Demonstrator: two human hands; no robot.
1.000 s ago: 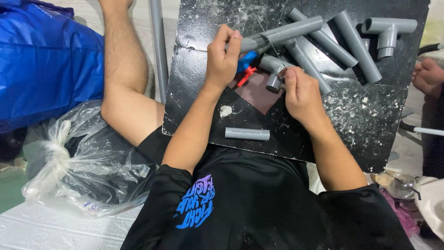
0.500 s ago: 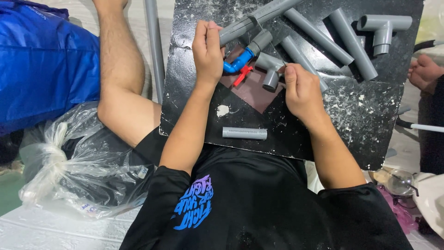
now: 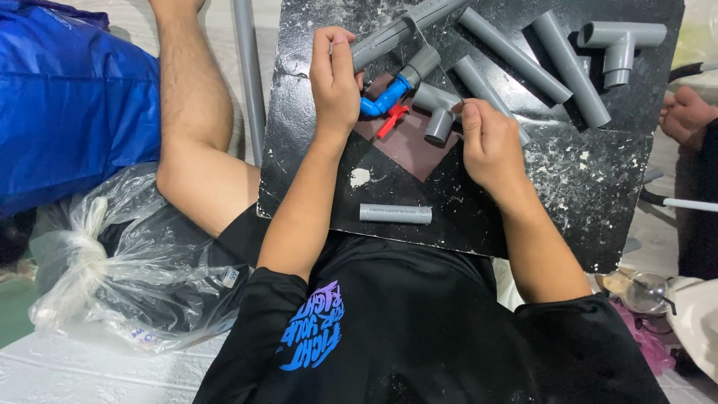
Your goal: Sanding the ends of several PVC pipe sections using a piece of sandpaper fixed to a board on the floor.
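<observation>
**Hands on the pipe assembly, fitting stage**

Left hand (image 3: 334, 82) was wrapped shut around the long grey plastic pipe (image 3: 389, 34), gripping it near its lower end. Just right of that hand, a grey coupling (image 3: 420, 63) led into the blue plastic valve with red lever (image 3: 385, 101). Right hand (image 3: 488, 142) was curled narrow, fingertips pinching at the grey plastic elbow fitting (image 3: 437, 112), which sat between the two hands, close beside the valve.

All of it lay on the black speckled board (image 3: 598, 172) across the person's lap. A short grey pipe offcut (image 3: 395, 213) lay loose below both hands, near the wrists. More grey pipe lengths (image 3: 516, 56) and a grey tee fitting (image 3: 617, 41) sat beyond the right hand.

Judgement: step in hand looked like joining the elbow to the valve run. Next move would call for lining up socket and spigot squarely while the left hand steadied the pipe.
</observation>
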